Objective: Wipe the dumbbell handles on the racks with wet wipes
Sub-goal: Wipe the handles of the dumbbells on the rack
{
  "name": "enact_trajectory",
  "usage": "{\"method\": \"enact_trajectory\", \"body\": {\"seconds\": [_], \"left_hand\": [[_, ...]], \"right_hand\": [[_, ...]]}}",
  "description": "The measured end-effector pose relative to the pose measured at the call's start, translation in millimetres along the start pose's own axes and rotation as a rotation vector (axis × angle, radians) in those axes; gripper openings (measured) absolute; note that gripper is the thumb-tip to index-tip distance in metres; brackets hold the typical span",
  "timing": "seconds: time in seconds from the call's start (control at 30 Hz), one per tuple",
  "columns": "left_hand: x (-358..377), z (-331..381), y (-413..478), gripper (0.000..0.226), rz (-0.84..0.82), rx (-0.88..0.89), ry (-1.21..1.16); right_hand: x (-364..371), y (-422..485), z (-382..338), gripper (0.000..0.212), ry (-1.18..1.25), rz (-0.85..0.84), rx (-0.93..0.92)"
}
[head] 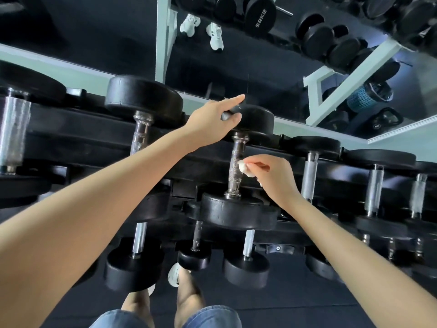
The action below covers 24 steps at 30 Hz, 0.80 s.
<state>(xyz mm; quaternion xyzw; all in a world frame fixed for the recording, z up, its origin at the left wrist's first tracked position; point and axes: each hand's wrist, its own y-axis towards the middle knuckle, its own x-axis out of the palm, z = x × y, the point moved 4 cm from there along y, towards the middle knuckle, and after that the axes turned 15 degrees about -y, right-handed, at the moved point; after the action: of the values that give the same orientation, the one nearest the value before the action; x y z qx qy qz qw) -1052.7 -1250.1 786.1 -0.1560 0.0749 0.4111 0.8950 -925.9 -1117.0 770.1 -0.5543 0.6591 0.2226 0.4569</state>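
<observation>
A black dumbbell lies on the upper rack shelf, its knurled chrome handle (235, 166) pointing toward me between its far head (256, 120) and near head (236, 213). My right hand (272, 176) pinches a small crumpled white wet wipe (242, 166) against the right side of that handle. My left hand (216, 120) reaches over the far head; its thumb and fingers rest on the head's edge, and the index finger is stretched out.
More dumbbells lie on the black rack to the left (142, 131) and right (309, 176), with a lower row (246, 268) beneath. A mirror (236, 67) behind the rack reflects another rack and a pair of shoes. My knees and one shoe (175, 274) are below, on dark floor.
</observation>
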Motion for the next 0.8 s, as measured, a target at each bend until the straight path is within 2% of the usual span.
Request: {"method": "enact_trajectory", "body": {"seconds": [0.13, 0.2, 0.33, 0.47, 0.53, 0.67, 0.8], "left_hand": [[3, -1, 5, 0.049, 0.029, -0.009, 0.079], [3, -2, 4, 0.050, 0.029, 0.000, 0.101], [1, -2, 3, 0.052, 0.043, -0.006, 0.127], [3, 3, 4, 0.053, 0.060, -0.009, 0.152], [5, 4, 4, 0.053, 0.062, -0.012, 0.172], [7, 4, 6, 0.055, 0.068, -0.043, 0.177], [6, 5, 5, 0.057, 0.064, -0.043, 0.196]], "right_hand": [[7, 14, 1, 0.009, -0.330, 0.164, -0.102], [15, 16, 4, 0.012, -0.425, 0.225, -0.160], [29, 9, 9, 0.015, -0.204, 0.080, -0.081], [37, -10, 7, 0.012, -0.223, -0.048, -0.179], [33, -2, 3, 0.012, -0.223, -0.096, -0.172], [23, 28, -5, 0.016, -0.213, 0.027, -0.043], [30, 23, 2, 0.019, -0.265, 0.104, -0.080]]}}
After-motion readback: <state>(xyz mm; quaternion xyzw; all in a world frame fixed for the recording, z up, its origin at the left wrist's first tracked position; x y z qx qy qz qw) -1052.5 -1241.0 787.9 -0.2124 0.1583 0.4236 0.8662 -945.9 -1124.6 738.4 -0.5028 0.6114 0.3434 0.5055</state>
